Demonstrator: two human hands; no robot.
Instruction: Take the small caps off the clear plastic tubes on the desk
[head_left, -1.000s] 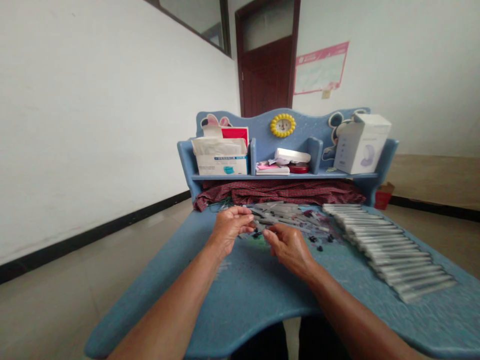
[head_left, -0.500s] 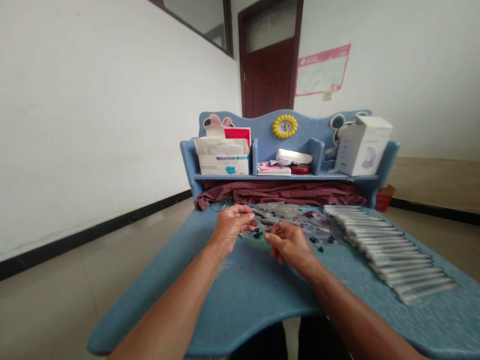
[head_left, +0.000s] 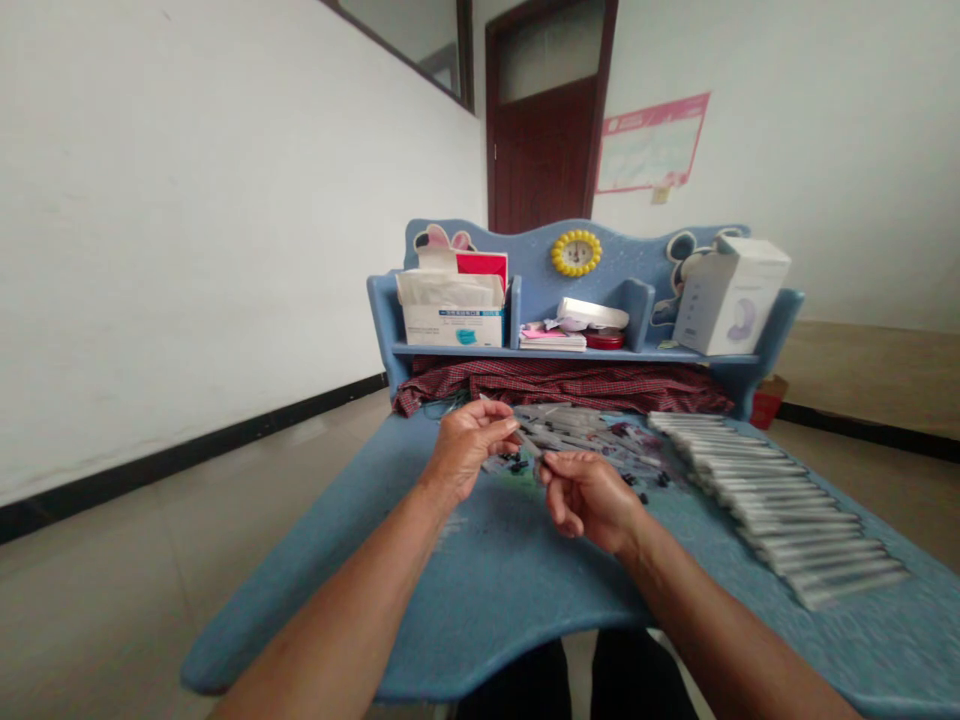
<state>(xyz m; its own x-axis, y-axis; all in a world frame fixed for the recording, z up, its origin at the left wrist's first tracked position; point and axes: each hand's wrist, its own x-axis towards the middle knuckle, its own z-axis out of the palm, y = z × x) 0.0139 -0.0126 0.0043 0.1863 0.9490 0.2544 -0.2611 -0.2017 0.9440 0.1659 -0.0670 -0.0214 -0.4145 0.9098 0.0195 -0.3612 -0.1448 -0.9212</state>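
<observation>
Between my two hands, above the blue desk, is a thin translucent pen barrel (head_left: 529,444). My left hand (head_left: 471,446) pinches its upper left end between thumb and fingers. At the lower right end, the closed thumb and forefinger of my right hand (head_left: 589,495) grip it; any small part inside that pinch is hidden. Behind the hands lies a loose pile of clear pen parts (head_left: 581,428). Small black pieces (head_left: 634,482) are scattered around the near edge of the pile. On the right, a long row of pens (head_left: 780,510) lies side by side.
The blue desk (head_left: 510,600) has a curved front edge. At its back, a checked cloth (head_left: 562,382) lies beneath a shelf holding a mask box (head_left: 452,312), a white box (head_left: 731,297), and papers with a red tin (head_left: 604,341). A yellow-rimmed clock (head_left: 576,253) is on the backboard.
My right hand has turned slightly, and the pen barrel now shows stretched between both hands. The left hand has stayed nearly in place. The whole view has shifted a little.
</observation>
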